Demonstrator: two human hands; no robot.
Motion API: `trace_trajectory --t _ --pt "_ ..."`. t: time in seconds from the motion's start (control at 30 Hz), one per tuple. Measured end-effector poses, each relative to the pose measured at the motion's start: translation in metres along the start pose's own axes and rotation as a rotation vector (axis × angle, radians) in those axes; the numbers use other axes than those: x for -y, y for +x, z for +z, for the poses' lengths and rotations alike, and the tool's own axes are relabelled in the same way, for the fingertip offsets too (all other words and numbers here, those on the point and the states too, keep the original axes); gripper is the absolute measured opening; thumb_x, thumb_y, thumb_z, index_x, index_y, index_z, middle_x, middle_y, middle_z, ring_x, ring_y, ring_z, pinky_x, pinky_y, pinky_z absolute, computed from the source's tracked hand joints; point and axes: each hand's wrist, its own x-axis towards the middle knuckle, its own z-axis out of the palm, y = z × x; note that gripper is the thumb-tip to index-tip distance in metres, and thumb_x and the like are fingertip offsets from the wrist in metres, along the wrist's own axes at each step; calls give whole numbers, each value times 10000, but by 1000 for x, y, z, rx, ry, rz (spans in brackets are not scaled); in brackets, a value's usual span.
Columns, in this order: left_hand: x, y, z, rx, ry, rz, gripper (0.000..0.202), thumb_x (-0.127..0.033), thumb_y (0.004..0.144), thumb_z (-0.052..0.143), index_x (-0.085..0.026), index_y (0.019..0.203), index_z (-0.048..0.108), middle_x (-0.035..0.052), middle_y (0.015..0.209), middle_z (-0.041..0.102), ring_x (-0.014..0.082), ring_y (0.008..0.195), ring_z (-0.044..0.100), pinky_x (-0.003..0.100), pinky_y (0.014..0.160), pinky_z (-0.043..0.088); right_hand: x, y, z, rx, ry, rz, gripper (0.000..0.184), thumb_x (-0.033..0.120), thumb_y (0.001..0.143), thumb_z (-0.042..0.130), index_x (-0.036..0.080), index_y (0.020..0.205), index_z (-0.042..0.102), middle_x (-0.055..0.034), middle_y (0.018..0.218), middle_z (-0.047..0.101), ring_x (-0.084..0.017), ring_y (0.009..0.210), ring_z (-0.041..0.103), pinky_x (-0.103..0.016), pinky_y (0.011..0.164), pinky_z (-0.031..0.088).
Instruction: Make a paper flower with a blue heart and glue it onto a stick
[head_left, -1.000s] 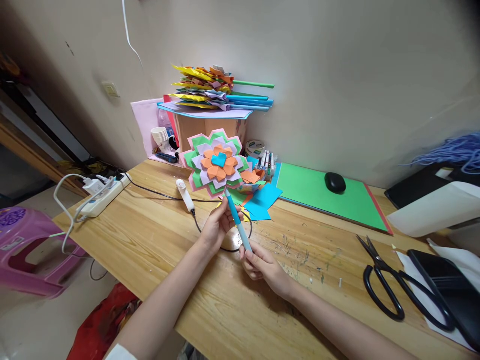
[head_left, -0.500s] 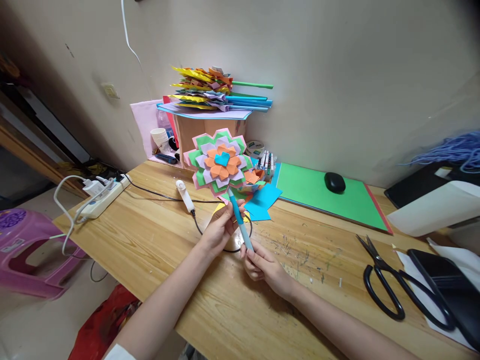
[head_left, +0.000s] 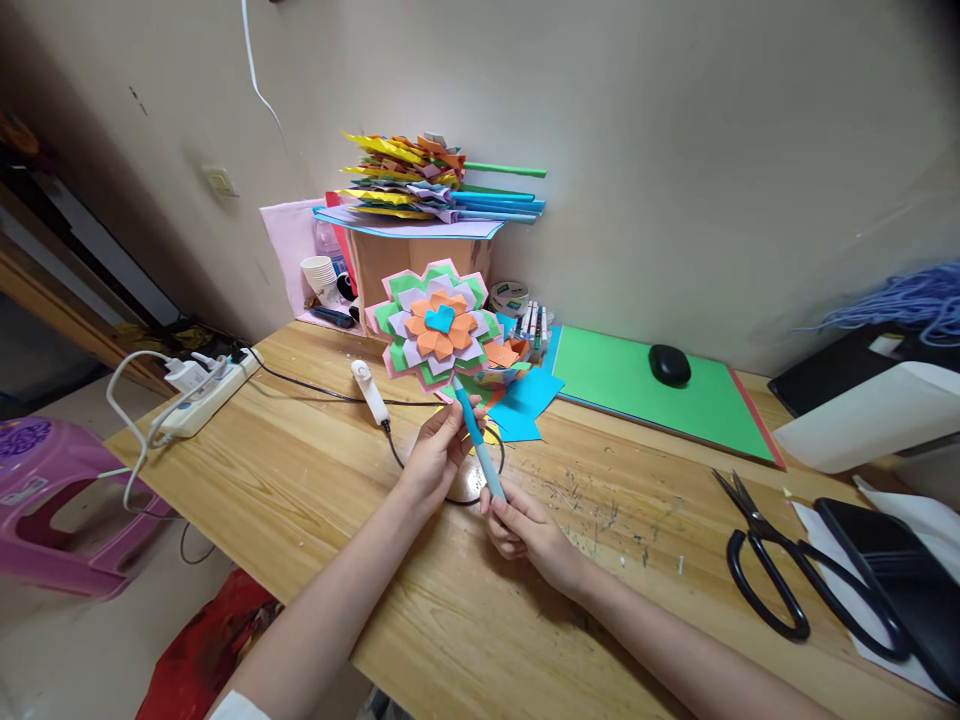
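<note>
Head view: a paper flower faces the camera above the table, held up on a blue stem that slants down to the right from its lower petals. The left hand has thumb and fingers closed around the stem's darker upper part, just below the flower. The right hand is clamped on the paler lower end, and a short length of stem shows between the two grips.

The table's near edge runs diagonally down to the right from the power strip, and the left forearm crosses over it. Left of that edge, at a lower level, stands a pink stool. Open wood stretches from the left hand to the strip, with a white device and its black cord along the far side.

Behind the flower, close by, is a box bearing stacked flowers; their stems reach out past its right side. Blue paper lies just beyond the hands. To the right, a strip of marked wood separates the right hand from the scissors, whose tips point away toward a green sheet carrying a mouse.
</note>
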Motion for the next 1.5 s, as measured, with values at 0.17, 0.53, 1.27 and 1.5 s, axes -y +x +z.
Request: trace_trajectory --t 0.17,0.53,1.27,1.5 --pt "-2 0 -1 -1 27 1 239 -328 695 695 -169 873 700 24 783 708 94 700 635 177 677 470 1 -1 0 1 3 1 271 448 857 473 179 861 442 90 538 258 -45 435 142 -195 409 95" --pt "-1 -3 3 135 365 58 329 -296 744 639 -171 1048 656 97 970 691 181 833 649 263 768 467 -2 1 -3 -65 48 -26 264 443 855 481 181 868 451 94 534 264 -34 414 124 -191 397 85" --pt "3 -4 6 113 328 37 361 -415 770 586 -137 982 676 120 956 690 201 833 653 262 719 485 -2 2 -4 -67 89 -37 261 434 847 494 176 862 458 96 523 265 -32 402 122 -189 389 84" --pt "-10 3 -1 -216 416 270 287 -350 637 720 -120 807 690 60 763 701 150 692 649 241 675 495 -1 2 -3 -70 32 -6 277 450 841 498 177 854 453 96 527 264 -36 415 124 -187 393 83"
